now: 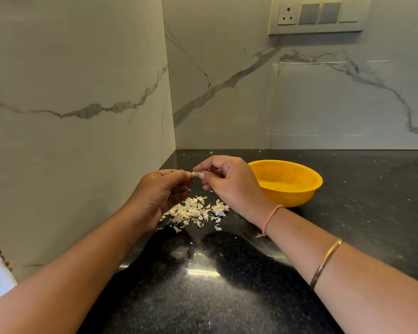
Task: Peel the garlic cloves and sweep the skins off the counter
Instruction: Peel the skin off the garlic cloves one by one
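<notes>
Both hands pinch one garlic clove (pixel 195 174) at frame centre: left hand (pixel 161 194) steadies, right hand (pixel 227 182) strips skin. Pull lengthwise; drop skins onto the pile (pixel 193 213) below.

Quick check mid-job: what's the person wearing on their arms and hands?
Both forearms are bare: no sleeves, no gloves. The right arm has a pinkish thread bracelet at the wrist and a thin gold-coloured bangle further up. Nothing is worn on the left arm.
</notes>
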`<state>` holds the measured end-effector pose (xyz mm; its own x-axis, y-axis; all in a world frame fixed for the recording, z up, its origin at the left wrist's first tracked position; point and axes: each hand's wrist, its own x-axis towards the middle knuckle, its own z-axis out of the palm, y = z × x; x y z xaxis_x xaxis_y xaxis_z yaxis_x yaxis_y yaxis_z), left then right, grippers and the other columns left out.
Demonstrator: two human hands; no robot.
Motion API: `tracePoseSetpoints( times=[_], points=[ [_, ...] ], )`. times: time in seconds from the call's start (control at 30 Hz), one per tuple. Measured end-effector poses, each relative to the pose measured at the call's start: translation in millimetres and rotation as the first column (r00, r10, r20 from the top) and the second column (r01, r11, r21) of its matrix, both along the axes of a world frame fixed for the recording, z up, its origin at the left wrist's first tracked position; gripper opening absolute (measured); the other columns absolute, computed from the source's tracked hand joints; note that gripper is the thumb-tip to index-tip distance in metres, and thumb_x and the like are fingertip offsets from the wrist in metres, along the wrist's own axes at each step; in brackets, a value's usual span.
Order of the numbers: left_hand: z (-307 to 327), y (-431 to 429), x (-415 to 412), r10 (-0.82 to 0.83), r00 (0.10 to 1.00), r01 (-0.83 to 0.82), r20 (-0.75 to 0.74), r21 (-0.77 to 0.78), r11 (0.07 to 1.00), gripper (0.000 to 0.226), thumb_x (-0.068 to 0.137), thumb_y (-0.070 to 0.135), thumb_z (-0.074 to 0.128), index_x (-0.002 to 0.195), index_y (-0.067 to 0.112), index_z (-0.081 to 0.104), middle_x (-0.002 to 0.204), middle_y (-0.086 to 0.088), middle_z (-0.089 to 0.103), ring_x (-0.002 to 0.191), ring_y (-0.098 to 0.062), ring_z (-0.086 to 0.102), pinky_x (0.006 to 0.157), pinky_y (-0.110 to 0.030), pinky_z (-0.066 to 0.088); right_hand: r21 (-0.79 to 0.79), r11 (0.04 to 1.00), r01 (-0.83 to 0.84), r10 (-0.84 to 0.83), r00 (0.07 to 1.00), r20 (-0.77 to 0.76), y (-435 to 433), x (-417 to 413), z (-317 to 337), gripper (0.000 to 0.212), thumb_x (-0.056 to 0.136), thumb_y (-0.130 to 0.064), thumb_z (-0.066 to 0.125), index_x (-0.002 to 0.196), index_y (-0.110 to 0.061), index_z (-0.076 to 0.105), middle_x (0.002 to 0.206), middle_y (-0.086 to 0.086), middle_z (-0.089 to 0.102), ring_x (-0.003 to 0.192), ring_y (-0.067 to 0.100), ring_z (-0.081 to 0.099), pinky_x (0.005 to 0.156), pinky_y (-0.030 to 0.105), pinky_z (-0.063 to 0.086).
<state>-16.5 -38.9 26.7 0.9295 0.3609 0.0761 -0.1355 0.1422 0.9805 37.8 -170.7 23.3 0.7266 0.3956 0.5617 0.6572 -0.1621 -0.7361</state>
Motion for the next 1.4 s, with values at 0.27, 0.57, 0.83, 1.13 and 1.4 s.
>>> tracePoseSetpoints(
  times=[0.27,0.57,0.83,1.13,1.4],
  points=[
    [-1.0,-1.8,1.1,-0.009,1.0,0.009,-0.01,0.045,0.999,0.014,0.087,0.004,0.056,0.075,0.007,0.063,0.055,0.002,0.062,0.056,-0.008,0.053,0.051,-0.015,0.05,0.084,0.992,-0.089,0.1,0.986,-0.13,1.8,-3.2,-0.3,0.012,0.089,-0.001,0.058,0.095,-0.001,0.068,0.072,0.005,0.063,0.063,0.012,0.06,0.069,0.03,0.058],
    [-7.1,0.6,2.9,0.05,0.997,-0.032,-0.065,0.26,0.965,0.018,0.081,0.021,0.069,0.067,0.012,0.063,0.061,0.001,0.062,0.058,-0.009,0.055,0.053,-0.018,0.048,0.371,0.922,-0.109,0.289,0.83,-0.476,0.7,-0.7,3.4,0.011,0.091,-0.005,0.058,0.092,0.002,0.066,0.07,0.005,0.062,0.061,0.011,0.056,0.058,0.021,0.051],
    [-4.9,3.6,2.7,0.1,0.994,-0.11,0.05,0.288,0.951,0.025,0.089,0.0,0.052,0.079,0.015,0.068,0.08,-0.003,0.067,0.073,-0.014,0.058,0.062,-0.02,0.05,0.382,0.919,-0.103,0.292,0.828,-0.479,-1.2,-3.3,5.8,0.004,0.089,-0.004,0.059,0.088,-0.005,0.062,0.069,0.007,0.063,0.057,0.013,0.056,0.058,0.022,0.053],
    [-5.9,1.8,1.4,-0.018,0.995,-0.002,0.094,0.216,0.976,0.03,0.063,0.033,0.068,0.084,0.011,0.067,0.081,-0.007,0.069,0.071,-0.014,0.063,0.057,-0.016,0.052,0.184,0.976,-0.115,0.174,0.921,-0.348,0.9,-6.0,2.8,0.009,0.091,-0.004,0.057,0.085,-0.005,0.064,0.068,0.005,0.062,0.057,0.009,0.057,0.056,0.019,0.054],
    [-4.6,4.6,3.9,-0.007,0.992,0.004,0.129,0.027,1.0,0.027,0.059,0.022,0.07,0.081,0.008,0.066,0.063,0.001,0.069,0.057,-0.006,0.063,0.061,-0.014,0.053,0.251,0.964,-0.087,0.196,0.869,-0.455,0.6,-6.1,6.6,0.029,0.098,-0.03,0.046,0.088,-0.007,0.059,0.07,0.009,0.064,0.058,0.015,0.058,0.054,0.025,0.052]
  ],
)
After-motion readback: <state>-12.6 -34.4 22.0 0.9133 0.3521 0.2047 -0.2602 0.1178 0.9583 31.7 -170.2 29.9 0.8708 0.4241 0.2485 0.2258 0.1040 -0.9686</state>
